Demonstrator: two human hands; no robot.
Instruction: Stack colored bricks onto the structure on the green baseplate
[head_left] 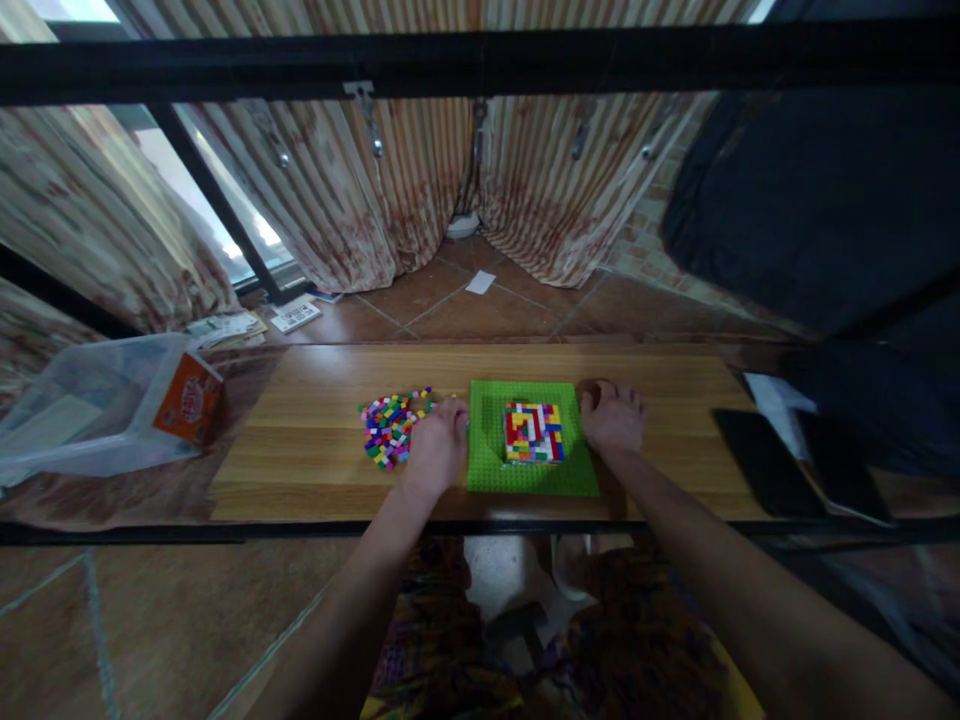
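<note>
A square block of many-coloured toy bricks (534, 434) stands on a green studded baseplate (486, 470); its top shows red, white, yellow and blue rows with gaps between. My left hand (436, 442) is closed in a pinch at the baseplate's left edge, and whatever its fingertips hold is too small to make out. Just left of that hand lies a loose pile of small coloured bricks (388, 432), partly hidden by it. My right hand (615, 418) rests at the baseplate's right edge, loosely curled with fingers apart and no object visible in it.
The wooden board (300, 430) carries the bricks and baseplate. Dark flat objects (769, 462) lie at its right end. A clear plastic bin (97, 400) with an orange label stands at left. A black bar (480, 62) crosses above, before striped curtains (330, 190).
</note>
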